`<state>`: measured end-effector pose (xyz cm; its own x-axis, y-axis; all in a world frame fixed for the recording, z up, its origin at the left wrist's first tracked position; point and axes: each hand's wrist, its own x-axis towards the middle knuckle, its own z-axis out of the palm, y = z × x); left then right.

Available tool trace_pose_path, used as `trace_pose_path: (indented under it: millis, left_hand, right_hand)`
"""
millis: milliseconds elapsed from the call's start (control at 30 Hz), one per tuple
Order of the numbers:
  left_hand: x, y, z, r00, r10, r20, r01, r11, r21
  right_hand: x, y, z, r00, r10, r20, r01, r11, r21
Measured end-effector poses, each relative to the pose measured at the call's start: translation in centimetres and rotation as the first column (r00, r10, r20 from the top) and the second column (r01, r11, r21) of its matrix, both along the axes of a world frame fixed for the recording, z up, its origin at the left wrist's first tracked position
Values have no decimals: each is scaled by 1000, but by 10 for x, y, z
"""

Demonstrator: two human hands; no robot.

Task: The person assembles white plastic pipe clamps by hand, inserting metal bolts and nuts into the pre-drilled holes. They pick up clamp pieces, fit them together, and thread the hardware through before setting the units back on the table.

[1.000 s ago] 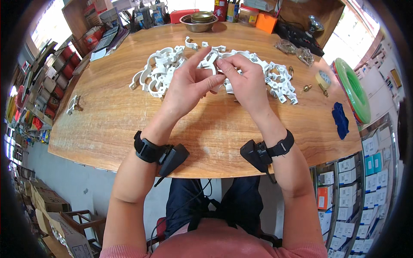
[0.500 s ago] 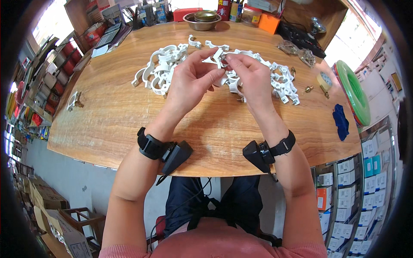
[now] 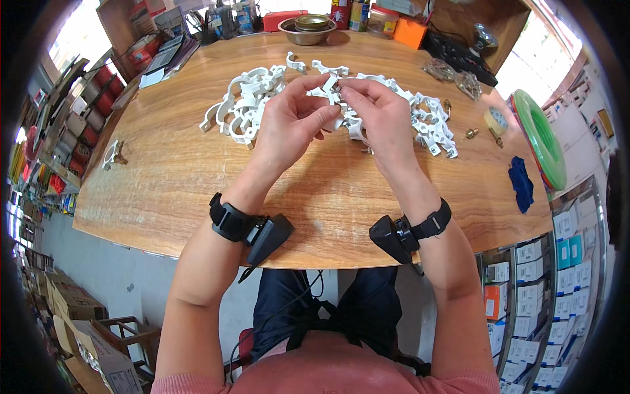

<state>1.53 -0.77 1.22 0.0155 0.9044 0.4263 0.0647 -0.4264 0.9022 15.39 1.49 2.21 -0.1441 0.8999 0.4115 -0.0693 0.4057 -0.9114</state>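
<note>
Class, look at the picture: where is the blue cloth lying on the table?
In the head view the blue cloth lies on the person's right side of the wooden table, near its edge, just beside the green reel.

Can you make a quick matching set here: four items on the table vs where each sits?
Items:
1. white pipe clamp
2. metal bowl
3. blue cloth
4. roll of tape

Places:
A. far edge of the table, centre
B. pinched between left hand and right hand
C. near the right edge, just inside the green disc
D. right side, nearer the person than the tape

Pairs: 1-B, 2-A, 3-D, 4-C
</note>
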Motion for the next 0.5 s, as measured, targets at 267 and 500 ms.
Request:
trace_pose_path:
  millis: [267,500]
  left_hand:
    - [1,0,0,999,-5,33,5,1000,0]
    - [0,1,0,1000,3,31,-3,1000,-1]
  right_hand:
    - [-2,6,-3,979,-4,-201,-2,1000,-26]
    - [-1,3,-5,999,27,-23,-28,997,-73]
